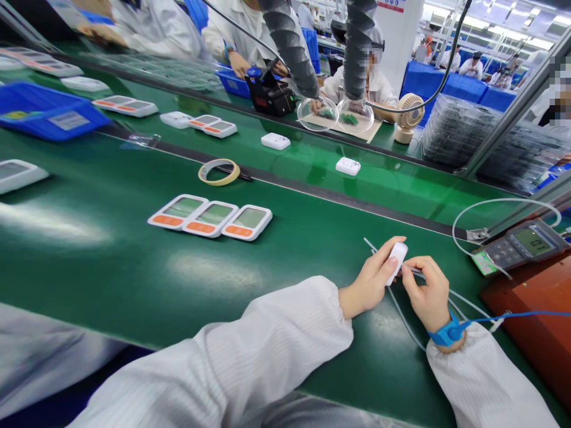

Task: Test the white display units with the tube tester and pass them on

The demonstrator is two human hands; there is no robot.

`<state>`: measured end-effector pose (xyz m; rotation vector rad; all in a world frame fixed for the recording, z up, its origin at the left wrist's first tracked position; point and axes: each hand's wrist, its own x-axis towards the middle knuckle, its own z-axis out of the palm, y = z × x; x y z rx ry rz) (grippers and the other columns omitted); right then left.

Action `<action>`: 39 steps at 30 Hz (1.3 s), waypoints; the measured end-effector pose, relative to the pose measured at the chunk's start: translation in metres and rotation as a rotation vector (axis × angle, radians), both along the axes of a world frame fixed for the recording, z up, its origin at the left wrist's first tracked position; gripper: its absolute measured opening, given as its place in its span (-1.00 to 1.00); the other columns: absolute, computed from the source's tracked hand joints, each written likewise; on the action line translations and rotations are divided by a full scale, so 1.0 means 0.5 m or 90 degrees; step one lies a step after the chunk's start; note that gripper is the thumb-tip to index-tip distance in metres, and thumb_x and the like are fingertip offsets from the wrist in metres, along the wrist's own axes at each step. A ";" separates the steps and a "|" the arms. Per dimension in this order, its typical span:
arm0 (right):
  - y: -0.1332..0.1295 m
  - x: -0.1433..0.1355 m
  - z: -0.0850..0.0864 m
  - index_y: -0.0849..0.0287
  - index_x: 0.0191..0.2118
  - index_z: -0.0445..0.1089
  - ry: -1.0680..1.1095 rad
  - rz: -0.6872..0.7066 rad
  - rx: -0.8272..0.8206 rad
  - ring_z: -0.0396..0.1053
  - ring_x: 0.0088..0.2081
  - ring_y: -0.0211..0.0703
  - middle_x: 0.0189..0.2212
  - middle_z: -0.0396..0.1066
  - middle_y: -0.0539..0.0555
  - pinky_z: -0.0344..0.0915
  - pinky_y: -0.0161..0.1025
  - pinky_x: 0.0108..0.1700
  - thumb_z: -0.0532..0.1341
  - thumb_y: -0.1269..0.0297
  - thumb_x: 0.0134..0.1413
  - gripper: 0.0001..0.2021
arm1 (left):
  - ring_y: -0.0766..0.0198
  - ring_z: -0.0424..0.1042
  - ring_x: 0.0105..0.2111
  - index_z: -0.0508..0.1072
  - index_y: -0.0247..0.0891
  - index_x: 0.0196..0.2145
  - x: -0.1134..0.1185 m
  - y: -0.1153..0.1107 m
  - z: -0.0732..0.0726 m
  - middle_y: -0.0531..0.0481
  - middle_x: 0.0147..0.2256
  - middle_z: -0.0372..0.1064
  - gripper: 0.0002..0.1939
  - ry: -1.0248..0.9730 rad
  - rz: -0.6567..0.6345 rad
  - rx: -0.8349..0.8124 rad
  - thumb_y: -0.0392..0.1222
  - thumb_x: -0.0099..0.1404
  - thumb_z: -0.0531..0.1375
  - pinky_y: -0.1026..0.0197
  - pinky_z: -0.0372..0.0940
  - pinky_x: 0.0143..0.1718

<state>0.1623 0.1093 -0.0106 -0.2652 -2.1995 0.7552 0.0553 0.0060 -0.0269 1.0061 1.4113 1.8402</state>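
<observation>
My left hand [370,276] is closed around a small white plastic device [396,263], which I hold tilted with its narrow side toward me. Close against it, my right hand [426,288] pinches a thin grey tube [417,273] at the device's edge; the fingers hide whether the two touch. Another stretch of thin tubing [404,318] runs beneath my hands along the green bench. A blue wrist strap [447,333] with a cord circles my right wrist. To the left lie several white devices with screens and orange strips [210,218], side by side.
A handheld meter [533,241] with a tube rests at the right by an orange-red box [535,297]. A tape roll [218,172] lies near the conveyor [307,172], which carries white devices. A blue bin [49,110] sits far left. Co-workers sit opposite.
</observation>
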 end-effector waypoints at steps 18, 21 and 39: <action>0.001 0.011 0.003 0.12 -0.32 0.39 0.015 0.013 0.030 0.40 -0.35 -0.16 -0.40 0.44 0.03 0.36 -0.22 -0.31 0.18 0.36 0.27 -0.89 | -0.02 0.30 0.07 0.16 -0.28 0.33 -0.010 -0.010 -0.004 -0.23 0.10 0.33 -0.39 0.234 0.028 0.044 0.10 0.47 -0.10 -0.04 0.14 0.16; 0.008 0.007 0.000 0.12 -0.31 0.37 -0.001 -0.001 0.050 0.39 -0.36 -0.17 -0.40 0.42 0.02 0.36 -0.23 -0.30 0.18 0.37 0.27 -0.90 | 0.00 0.31 0.06 0.15 -0.23 0.34 -0.017 -0.001 -0.007 -0.21 0.09 0.34 -0.40 0.190 0.005 0.033 0.09 0.45 -0.03 -0.08 0.14 0.18; 0.020 0.007 -0.037 0.27 0.39 -0.04 -0.148 -0.004 -0.156 0.37 -0.55 -0.17 -0.51 0.41 -0.03 0.35 -0.25 -0.46 0.04 0.10 0.36 -0.39 | 0.31 0.36 -0.52 -0.02 -0.20 0.33 -0.038 0.010 0.003 0.00 -0.32 0.39 -0.25 -0.105 -0.102 -0.056 0.07 0.33 0.19 0.24 0.29 -0.48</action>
